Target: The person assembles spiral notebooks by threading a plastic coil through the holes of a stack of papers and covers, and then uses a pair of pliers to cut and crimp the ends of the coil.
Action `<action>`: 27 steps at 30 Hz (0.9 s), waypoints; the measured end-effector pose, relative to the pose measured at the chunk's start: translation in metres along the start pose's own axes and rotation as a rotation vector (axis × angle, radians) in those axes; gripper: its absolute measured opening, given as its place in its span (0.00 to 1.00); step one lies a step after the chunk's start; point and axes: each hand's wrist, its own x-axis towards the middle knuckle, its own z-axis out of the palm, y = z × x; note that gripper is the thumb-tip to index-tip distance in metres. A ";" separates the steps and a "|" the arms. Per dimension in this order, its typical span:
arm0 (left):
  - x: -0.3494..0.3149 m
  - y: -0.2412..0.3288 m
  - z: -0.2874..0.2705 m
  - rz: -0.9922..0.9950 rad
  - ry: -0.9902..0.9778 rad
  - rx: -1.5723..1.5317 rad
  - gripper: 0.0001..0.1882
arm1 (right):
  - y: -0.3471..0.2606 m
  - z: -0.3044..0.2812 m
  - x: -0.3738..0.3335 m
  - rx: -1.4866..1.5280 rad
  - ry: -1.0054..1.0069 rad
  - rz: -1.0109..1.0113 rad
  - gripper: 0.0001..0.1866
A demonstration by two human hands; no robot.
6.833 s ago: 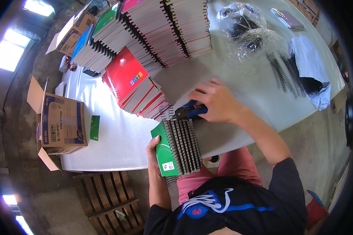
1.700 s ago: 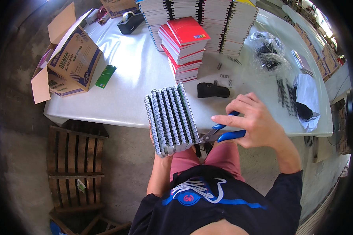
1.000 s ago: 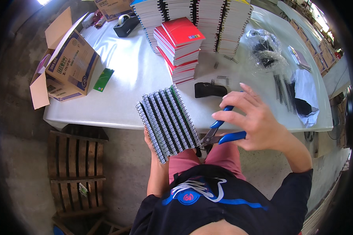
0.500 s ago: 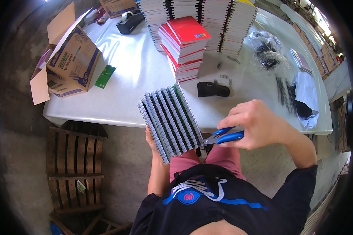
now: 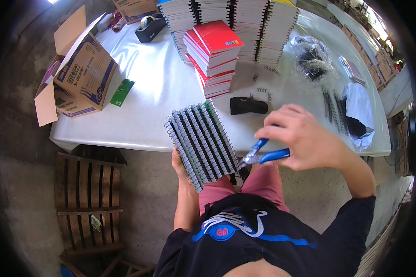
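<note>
My left hand (image 5: 178, 165) grips a stack of spiral-bound notebooks (image 5: 201, 143) from below on its left side. The bundle is tilted at the table's front edge, with its rows of dark coils turned up toward me. In my right hand (image 5: 299, 138) is a pair of blue-handled wire cutters (image 5: 273, 156), fingers wrapped round the spread handles. Their tips are at the lower right corner of the notebooks, by the end of a coil. Whether the jaws touch the wire is too small to tell.
Red-covered notebooks (image 5: 219, 39) are piled on the white-covered table (image 5: 148, 92), before taller bound stacks (image 5: 249, 27). A black pouch-like object (image 5: 248, 105), loose coils (image 5: 261, 90) and a plastic bag (image 5: 313, 60) lie rightward. An open carton (image 5: 85, 76) stands left, a wooden chair (image 5: 88, 184) below.
The cutters' handles have spread wider, and my right hand has opened with them. The notebooks stay in my left hand, nearly unmoved; the whole view has shifted slightly.
</note>
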 end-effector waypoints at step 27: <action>-0.005 0.007 0.018 -0.056 -0.084 -0.030 0.34 | -0.011 -0.018 0.032 0.463 -0.658 0.265 0.23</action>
